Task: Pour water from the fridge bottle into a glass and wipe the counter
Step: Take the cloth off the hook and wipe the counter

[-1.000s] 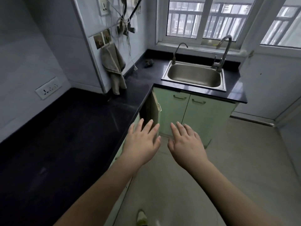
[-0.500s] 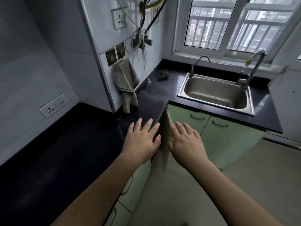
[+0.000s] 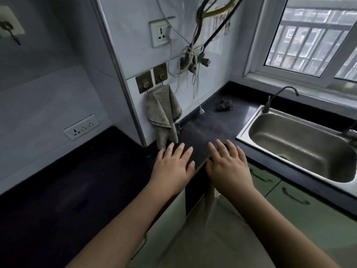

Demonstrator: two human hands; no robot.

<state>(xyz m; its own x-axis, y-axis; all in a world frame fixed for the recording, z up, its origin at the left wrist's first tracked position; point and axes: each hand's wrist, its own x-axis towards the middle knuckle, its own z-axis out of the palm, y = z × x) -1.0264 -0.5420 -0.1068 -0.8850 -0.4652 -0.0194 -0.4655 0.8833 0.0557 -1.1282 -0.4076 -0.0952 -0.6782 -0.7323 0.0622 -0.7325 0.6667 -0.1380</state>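
Since a second ago we have stepped up to the corner, so our left hand (image 3: 174, 163) and right hand (image 3: 228, 163), both flat-fingered and holding nothing, now hover over the dark desk (image 3: 92, 180) edge instead of the floor. The grey cloth (image 3: 162, 113) hangs just beyond the left fingertips, likely our wiping tool. No bottle or glass is in view, so pouring is not yet begun.

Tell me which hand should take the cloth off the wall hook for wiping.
Left. The left hand hovers open just below the hanging cloth; the right hand sits farther toward the sink.
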